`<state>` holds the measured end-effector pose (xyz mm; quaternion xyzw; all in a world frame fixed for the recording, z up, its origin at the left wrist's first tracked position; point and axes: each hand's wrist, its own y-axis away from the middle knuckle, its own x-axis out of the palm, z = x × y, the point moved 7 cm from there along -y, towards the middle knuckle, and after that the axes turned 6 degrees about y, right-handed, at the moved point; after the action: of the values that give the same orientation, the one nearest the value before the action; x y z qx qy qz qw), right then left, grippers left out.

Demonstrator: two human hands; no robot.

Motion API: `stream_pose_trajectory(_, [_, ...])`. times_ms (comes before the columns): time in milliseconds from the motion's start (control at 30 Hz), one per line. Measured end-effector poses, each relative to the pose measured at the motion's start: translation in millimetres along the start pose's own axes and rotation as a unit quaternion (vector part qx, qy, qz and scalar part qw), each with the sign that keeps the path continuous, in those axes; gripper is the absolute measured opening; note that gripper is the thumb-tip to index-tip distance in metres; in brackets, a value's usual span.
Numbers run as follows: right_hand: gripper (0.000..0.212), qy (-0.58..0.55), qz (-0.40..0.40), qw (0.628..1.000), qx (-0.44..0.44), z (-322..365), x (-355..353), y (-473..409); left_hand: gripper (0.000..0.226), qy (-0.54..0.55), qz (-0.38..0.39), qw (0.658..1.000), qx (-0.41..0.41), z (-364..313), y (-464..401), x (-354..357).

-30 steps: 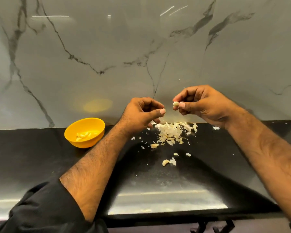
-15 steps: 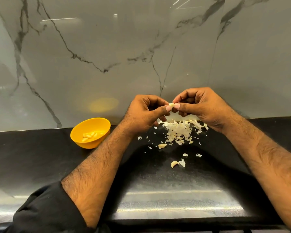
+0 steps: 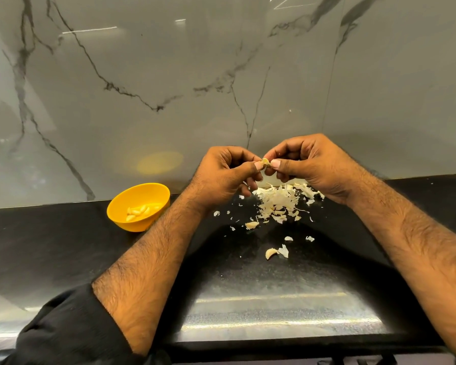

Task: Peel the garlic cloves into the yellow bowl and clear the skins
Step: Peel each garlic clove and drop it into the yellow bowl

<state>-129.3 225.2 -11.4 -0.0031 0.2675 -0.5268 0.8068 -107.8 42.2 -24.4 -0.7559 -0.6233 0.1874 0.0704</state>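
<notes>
A small garlic clove (image 3: 265,162) is pinched between the fingertips of both hands, above the counter. My left hand (image 3: 225,175) holds its left side with thumb and curled fingers; my right hand (image 3: 311,164) holds its right side. Directly below lies a pile of white garlic skins (image 3: 282,201) on the black counter. Two loose cloves lie nearer me, one (image 3: 252,225) at the pile's edge and one (image 3: 271,252) further forward. The yellow bowl (image 3: 121,206) stands to the left near the wall, with several peeled cloves (image 3: 140,210) inside.
The black counter (image 3: 63,246) runs along a grey marble wall (image 3: 169,88). Small skin flakes (image 3: 309,238) are scattered around the pile. The counter's front edge (image 3: 274,343) is close to my body.
My left hand has come across to the right hand and now pinches the clove that the right hand alone held a second ago. The view has shifted slightly.
</notes>
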Motion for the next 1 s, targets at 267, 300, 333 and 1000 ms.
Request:
stream_pose_trajectory(267, [0.016,-0.001,-0.021,1.0,0.012,-2.7,-1.3,-1.1,0.014,0.002,-0.007,1.0,-0.009,1.4,0.1,1.6])
stream_pose_trajectory(300, [0.015,-0.018,-0.022,0.999,0.015,-3.7,-2.3,-0.8,0.013,0.004,-0.011,1.0,-0.012,1.8,0.0,1.4])
stream_pose_trajectory(333, [0.016,-0.041,-0.022,0.999,0.018,-4.1,-3.4,-0.2,0.012,0.005,-0.016,1.0,-0.015,2.4,0.0,0.7])
stream_pose_trajectory(1000, [0.03,-0.091,-0.023,0.994,0.051,-11.1,-2.5,-1.1,0.017,-0.005,-0.056,0.998,0.035,-4.5,0.2,-1.5])
